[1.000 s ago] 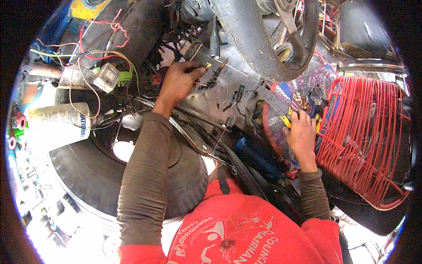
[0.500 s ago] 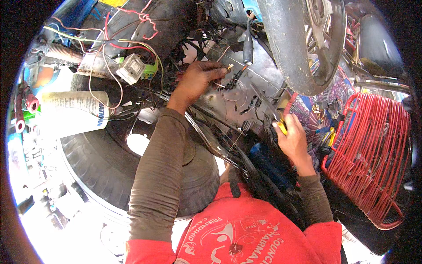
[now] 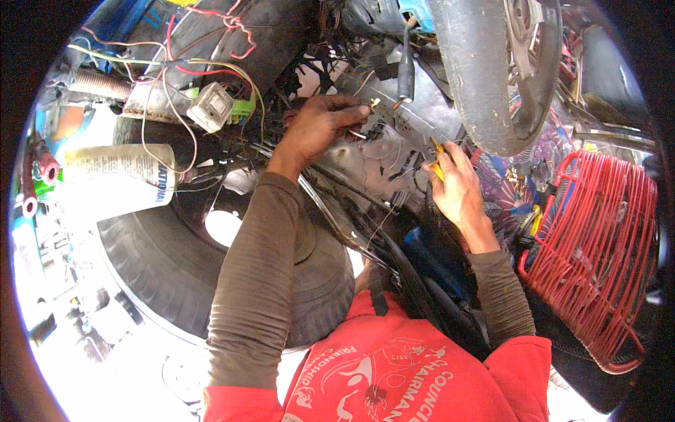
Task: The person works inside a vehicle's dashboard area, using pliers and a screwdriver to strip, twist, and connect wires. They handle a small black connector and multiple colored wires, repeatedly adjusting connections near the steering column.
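Right grip is wrapped round a yellow-handled tool. Tool type: can't tell, its working end doesn't read clearly against the grey metal panel ahead of that grip. Left grip is narrow, thumb and fingers pinched, with a small brass-coloured terminal at the fingertips. A short white wire end pokes out just below them.

Change: a second ago the right grip was over yellow handles on the patterned fabric; half a second ago it had the tool clear of there, now it's further forward and nearer the left grip. Another yellow-and-black item is left behind, right of the right grip. Left grip has stayed put at the terminal since the last frame; the view shifted some in the first half second.

My read: fetching the tool is done, tool and terminal are being brought together. Not in contact yet, a stretch of panel sits between the two grips.

Around them: black-sleeved cable hangs just forward and right of the left grip. Steering wheel is forward of the right grip, so headroom looks tight there. Big tyre is behind the left grip, red corded backrest off to the right of the right one.
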Motion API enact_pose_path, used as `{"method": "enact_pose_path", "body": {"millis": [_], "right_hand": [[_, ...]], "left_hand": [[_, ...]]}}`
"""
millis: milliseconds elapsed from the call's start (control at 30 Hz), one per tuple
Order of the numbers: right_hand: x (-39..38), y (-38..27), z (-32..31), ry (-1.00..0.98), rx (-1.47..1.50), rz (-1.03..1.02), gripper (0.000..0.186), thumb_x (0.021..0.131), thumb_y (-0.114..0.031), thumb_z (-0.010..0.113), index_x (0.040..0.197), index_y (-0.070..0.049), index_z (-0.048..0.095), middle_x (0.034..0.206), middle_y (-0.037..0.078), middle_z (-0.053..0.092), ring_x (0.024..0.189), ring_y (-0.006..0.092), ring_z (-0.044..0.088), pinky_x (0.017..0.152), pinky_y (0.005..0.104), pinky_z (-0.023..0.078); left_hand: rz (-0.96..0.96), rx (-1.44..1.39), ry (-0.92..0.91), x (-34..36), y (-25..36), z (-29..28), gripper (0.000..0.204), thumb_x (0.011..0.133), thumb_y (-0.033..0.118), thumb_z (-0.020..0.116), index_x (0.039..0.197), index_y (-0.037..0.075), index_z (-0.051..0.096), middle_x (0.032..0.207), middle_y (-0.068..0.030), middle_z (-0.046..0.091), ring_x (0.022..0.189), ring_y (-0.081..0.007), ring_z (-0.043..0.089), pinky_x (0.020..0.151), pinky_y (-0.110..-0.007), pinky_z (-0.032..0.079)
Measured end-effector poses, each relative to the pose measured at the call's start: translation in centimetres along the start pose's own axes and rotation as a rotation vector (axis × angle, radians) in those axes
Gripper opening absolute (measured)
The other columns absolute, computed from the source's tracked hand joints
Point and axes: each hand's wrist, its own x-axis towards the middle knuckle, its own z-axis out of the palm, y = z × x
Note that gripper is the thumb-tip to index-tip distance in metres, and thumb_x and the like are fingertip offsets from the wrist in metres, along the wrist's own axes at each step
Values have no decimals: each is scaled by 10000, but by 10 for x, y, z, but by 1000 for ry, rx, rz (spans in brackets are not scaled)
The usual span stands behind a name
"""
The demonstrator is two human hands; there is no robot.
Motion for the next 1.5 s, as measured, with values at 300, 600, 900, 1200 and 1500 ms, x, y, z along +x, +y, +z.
{"method": "enact_pose_path", "body": {"millis": [300,600,900,1200,1500], "right_hand": [[4,3,-9,-89,8,9,306,908,-175,732,1105,35,630,1220,249,578,1094,443,592,944,506,506],[0,-5,-7,-2,-23,6,339,903,-188,747,1123,44,635,1188,236,577,1058,431,600,913,504,508],[3,-10,-10,-25,-23,33,305,912,-197,743,1085,35,648,1152,226,578,1032,424,604,881,504,510],[3,-10,-12,-22,-21,13,259,878,-138,745,1047,20,630,1074,212,575,994,421,606,851,511,512],[-4,-27,-16,-53,-16,80,224,852,-81,723,1020,12,606,1030,206,569,934,426,619,789,517,524]], "left_hand": [[-18,17,-9,-2,3,1,320,953,233,754,1150,-17,726,1002,-55,741,856,-145,675,769,-307,559],[139,302,102,-1,11,9,336,931,268,778,1117,-11,762,888,-49,749,749,-130,656,720,-282,528],[146,333,109,-3,14,11,379,924,283,787,1159,-12,755,895,-52,753,713,-127,649,692,-281,531],[184,347,107,-2,13,12,361,927,261,781,1156,-17,754,887,-56,753,705,-126,647,679,-286,526],[218,382,168,-3,11,17,323,916,233,790,1111,-23,767,828,-66,747,671,-121,644,644,-282,518]]}}
